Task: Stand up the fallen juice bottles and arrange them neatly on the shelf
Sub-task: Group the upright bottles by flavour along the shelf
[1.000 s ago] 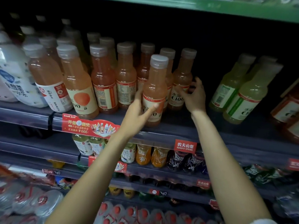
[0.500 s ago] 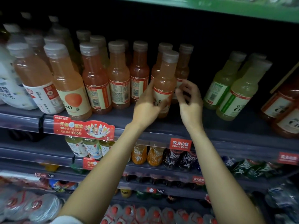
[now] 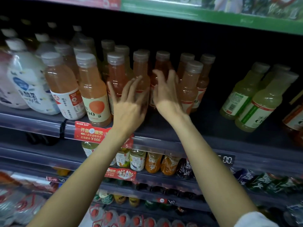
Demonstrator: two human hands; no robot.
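Several orange juice bottles with grey caps stand upright in rows on the dark shelf [image 3: 205,125]. The front right one [image 3: 190,86] stands just right of my right hand [image 3: 167,94]. My left hand [image 3: 129,102] hovers with fingers spread in front of two reddish-orange bottles [image 3: 114,74] in the middle of the row. My right hand is also spread and holds nothing, its fingers near a bottle [image 3: 161,63] behind it. Both hands are blurred and I cannot tell whether they touch the bottles.
Pale green juice bottles [image 3: 255,102] lean at the shelf's right, with a dark gap between them and the orange rows. Large white bottles [image 3: 27,89] stand at far left. A red price tag [image 3: 91,133] hangs on the shelf edge. Lower shelves hold more drinks.
Both hands have let go of the orange bottle, which now stands at the right end of the orange rows. The hands have shifted left and opened wide.
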